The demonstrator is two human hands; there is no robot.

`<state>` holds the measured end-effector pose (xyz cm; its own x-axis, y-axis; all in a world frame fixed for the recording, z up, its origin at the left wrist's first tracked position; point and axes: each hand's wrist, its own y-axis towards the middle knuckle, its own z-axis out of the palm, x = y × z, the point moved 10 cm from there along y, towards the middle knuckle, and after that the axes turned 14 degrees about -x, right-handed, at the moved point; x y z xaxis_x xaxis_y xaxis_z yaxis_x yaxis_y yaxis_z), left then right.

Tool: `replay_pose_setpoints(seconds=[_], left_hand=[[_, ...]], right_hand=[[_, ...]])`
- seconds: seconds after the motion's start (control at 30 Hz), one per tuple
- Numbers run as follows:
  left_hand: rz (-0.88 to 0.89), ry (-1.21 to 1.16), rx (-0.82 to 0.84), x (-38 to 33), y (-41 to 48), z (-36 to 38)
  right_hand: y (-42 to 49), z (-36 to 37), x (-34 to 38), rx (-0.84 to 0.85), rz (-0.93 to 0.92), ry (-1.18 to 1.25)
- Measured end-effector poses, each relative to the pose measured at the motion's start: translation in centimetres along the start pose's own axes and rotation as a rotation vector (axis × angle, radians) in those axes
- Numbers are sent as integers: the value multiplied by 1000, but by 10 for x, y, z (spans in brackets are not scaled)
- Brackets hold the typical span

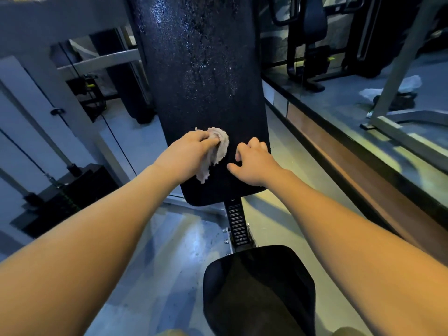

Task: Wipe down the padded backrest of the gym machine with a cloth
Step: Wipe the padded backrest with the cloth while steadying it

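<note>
From my remote seat, the black padded backrest runs from 12 o'clock down to the middle of the view, its upper half speckled with wet droplets. The left hand is on the pad's lower part, just left of centre. Its fingers are bunched together, pinching a crumpled pale cloth against the surface, and a loose tail of the cloth hangs toward 6 o'clock. The right hand rests beside it near the pad's right edge, apart from the cloth. Its fingers are bent and slightly spread with the tips on the padding, the thumb is out to the left, and it holds nothing. A notched adjustment post drops from the pad toward the dark seat at 6 o'clock. A weight stack sits at 8 o'clock.
</note>
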<state>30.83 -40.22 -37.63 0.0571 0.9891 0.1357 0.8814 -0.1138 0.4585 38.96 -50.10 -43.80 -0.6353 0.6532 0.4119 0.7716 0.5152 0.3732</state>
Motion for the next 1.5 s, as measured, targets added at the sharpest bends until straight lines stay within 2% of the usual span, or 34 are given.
replay_pose_setpoints(seconds=[0.17, 0.27, 0.37, 0.43, 0.6, 0.67, 0.77, 0.83, 0.93, 1.13, 1.37, 1.5], left_hand=[[-166, -54, -144, 11, 11, -16], [-203, -116, -188, 17, 14, -20], [-174, -162, -157, 24, 9, -14], [-177, -155, -173, 30, 2, -16], [-214, 89, -408, 52, 2, -53], [-271, 162, -349, 59, 9, -56], [-360, 259, -48, 68, 17, -27], [-384, 309, 22, 71, 16, -12], [-425, 340, 24, 73, 17, 0], [-464, 368, 47, 71, 17, 1], [-461, 385, 52, 71, 17, 1], [-444, 418, 55, 71, 16, 0]], right_hand=[[-6, -30, 29, -263, -9, 364], [-2, -27, 48, -277, -39, 459], [5, -14, 60, -255, -73, 458], [11, -10, 61, -303, -39, 427], [18, -14, 62, -480, -29, 288], [18, -16, 65, -514, -74, 212], [19, -28, 63, -540, -141, 164], [23, -57, 48, -651, -133, 205], [38, -100, 17, -763, -116, 243], [59, -95, 26, -643, -236, 167], [65, -116, 20, -773, -242, 283], [64, -107, 26, -788, -316, 100]])
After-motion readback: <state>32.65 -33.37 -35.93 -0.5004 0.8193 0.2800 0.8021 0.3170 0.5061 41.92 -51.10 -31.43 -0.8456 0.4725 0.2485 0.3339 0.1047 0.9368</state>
